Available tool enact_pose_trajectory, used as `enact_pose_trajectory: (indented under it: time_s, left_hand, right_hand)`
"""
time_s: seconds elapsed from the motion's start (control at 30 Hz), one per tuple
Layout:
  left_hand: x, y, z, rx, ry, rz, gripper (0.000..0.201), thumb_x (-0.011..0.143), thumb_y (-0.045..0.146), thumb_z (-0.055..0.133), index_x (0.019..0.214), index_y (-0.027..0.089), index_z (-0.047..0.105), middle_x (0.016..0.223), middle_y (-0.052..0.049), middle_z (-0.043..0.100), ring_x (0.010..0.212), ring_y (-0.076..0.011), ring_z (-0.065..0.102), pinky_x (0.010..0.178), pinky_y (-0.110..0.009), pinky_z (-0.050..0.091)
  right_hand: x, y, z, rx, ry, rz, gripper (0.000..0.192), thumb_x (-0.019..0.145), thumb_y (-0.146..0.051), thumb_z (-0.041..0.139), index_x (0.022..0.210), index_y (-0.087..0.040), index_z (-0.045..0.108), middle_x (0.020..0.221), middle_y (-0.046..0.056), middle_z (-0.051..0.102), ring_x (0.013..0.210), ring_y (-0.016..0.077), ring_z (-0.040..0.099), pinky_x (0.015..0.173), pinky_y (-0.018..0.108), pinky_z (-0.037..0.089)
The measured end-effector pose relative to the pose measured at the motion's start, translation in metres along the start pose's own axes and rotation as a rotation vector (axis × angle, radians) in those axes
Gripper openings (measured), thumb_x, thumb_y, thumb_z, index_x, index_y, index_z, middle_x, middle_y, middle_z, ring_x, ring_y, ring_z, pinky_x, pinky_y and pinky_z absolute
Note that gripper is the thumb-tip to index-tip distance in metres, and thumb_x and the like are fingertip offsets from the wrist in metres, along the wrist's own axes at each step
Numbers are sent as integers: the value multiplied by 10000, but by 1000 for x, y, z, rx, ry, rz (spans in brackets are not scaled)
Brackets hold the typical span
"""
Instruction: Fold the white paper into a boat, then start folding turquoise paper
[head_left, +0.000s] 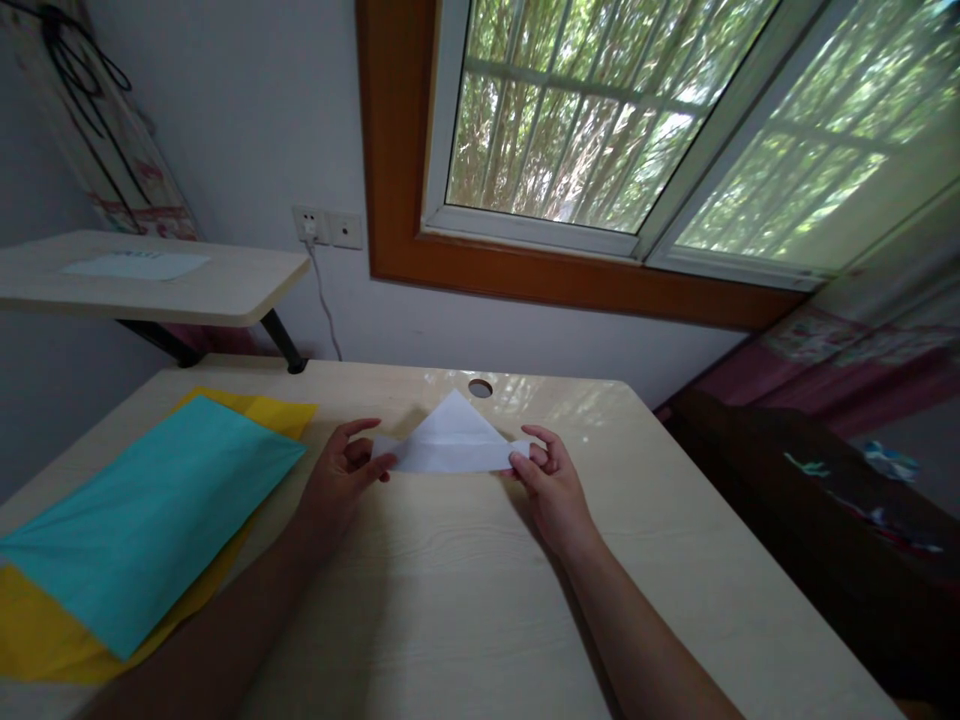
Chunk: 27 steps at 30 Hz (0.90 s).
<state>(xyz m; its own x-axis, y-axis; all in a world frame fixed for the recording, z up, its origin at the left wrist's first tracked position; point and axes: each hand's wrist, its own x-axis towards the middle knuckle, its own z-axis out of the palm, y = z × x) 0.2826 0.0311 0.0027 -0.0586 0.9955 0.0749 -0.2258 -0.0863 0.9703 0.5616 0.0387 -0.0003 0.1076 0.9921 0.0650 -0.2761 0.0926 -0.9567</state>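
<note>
Right, both hands are working the white folded paper [452, 443] lying flat on the pale desk [465, 600], out toward its far edge. The left hand [341, 480] is pinching the left corner between thumb and fingers, the right hand [551, 480] is nipping the right corner likewise, seemingly to keep the bottom band taut and the peak pointing away. The paper is sitting squarely between them. Teal sheet [150, 510] over yellow sheet [45, 630] is lying off to the near left.
</note>
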Motion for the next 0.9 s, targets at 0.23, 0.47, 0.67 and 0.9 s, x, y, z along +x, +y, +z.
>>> enact_pose_trajectory:
  time_s: [0.23, 0.47, 0.67, 0.9]
  left_hand:
    - [0, 0, 2, -34, 30, -17, 614, 716, 288, 828, 1234, 240, 504, 638, 108, 549, 597, -113, 613, 618, -241, 483]
    - [-2, 3, 5, -105, 21, -34, 605, 717, 240, 826, 1230, 245, 507, 685, 93, 572, 662, -107, 618, 660, -236, 520]
    - [0, -6, 2, -122, 43, 42, 483, 666, 235, 866, 1027, 242, 545, 1006, 25, 617, 792, -119, 653, 669, -241, 544]
    - [2, -9, -2, -48, -5, 51, 279, 709, 280, 847, 882, 202, 641, 1146, -21, 596, 860, -136, 645, 698, -260, 553]
  right_hand:
    - [-1, -1, 0, 5, 10, 2, 527, 738, -336, 821, 1189, -296, 549, 760, -47, 702, 620, 138, 648, 621, 277, 515]
    - [0, -1, -2, 27, 12, 25, 505, 725, -313, 830, 1159, -299, 572, 751, -54, 697, 609, 124, 634, 614, 259, 512]
    - [1, 1, -3, 26, 14, 18, 514, 703, -290, 846, 1142, -301, 577, 764, -56, 698, 615, 120, 628, 616, 259, 509]
    - [3, 4, -4, 26, 6, 18, 487, 701, -293, 851, 1111, -285, 589, 749, -55, 688, 604, 121, 631, 606, 262, 516]
